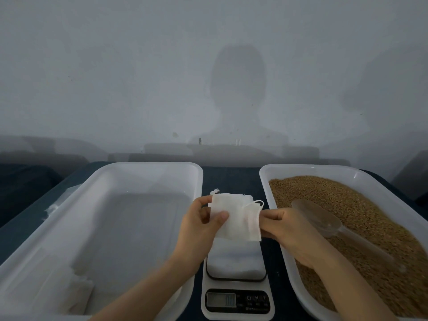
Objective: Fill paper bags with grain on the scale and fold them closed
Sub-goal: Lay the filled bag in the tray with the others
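A: Where is the bag?

B: The paper bag (234, 218) is white and flat, held in the air above the platform of the scale (236, 262), between the two trays. It is not resting on the platform. The left hand (201, 223) pinches its left side, thumb on the front face. The right hand (284, 230) pinches the right edge, where a drawstring loop (258, 203) sticks out. Probably working the mouth open, but that is a guess.

A: Progress?

B: Early for this bag, I judge. It looks limp, with no grain in it. The clear plastic scoop (317, 218) lies untouched on the grain (347, 205) in the right tray (301, 169). The left tray (148, 164) holds a pale flat something (78, 290) in its near left corner. It is too blurred to call filled bags or spares. Left to do: open the bag, set it on the scale, scoop, weigh, fold.

A: Any writing?

B: Only on the front of the scale. The display (221, 300) shows faint marks, unreadable. Beside it are a power sign and what look like M and T. The tiny print beneath is illegible. No brand visible on the trays, bag or scoop.
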Demonstrator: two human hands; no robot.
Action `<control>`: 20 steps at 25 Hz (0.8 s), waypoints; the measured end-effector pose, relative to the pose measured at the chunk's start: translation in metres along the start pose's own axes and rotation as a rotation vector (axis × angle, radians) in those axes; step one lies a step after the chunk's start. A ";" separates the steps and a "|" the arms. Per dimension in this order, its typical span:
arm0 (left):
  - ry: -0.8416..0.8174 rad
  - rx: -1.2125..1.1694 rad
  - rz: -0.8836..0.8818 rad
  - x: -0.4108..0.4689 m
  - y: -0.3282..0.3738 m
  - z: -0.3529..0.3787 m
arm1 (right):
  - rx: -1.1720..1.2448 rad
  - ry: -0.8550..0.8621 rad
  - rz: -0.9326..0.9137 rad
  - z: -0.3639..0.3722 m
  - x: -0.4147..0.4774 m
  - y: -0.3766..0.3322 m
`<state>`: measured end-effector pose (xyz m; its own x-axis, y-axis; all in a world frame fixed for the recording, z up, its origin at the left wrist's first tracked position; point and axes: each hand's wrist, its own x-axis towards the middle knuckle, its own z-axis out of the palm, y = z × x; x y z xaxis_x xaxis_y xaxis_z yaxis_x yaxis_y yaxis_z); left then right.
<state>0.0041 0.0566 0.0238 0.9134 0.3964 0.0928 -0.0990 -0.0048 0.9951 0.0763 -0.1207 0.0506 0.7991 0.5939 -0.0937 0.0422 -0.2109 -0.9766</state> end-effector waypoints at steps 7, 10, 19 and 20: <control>0.013 -0.021 0.041 -0.002 0.003 0.001 | 0.129 -0.075 0.052 0.002 0.004 0.009; -0.008 -0.054 0.070 -0.003 0.002 0.001 | 0.186 -0.067 0.037 0.000 0.004 0.005; 0.115 0.338 0.343 -0.008 0.010 0.004 | 0.221 -0.026 0.075 -0.006 0.004 0.005; 0.044 0.591 0.556 -0.008 0.010 0.005 | 0.194 -0.031 0.080 -0.005 0.003 0.005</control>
<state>-0.0026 0.0488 0.0332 0.7741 0.2290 0.5902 -0.2979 -0.6908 0.6588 0.0820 -0.1240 0.0469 0.7763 0.6054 -0.1755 -0.1390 -0.1070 -0.9845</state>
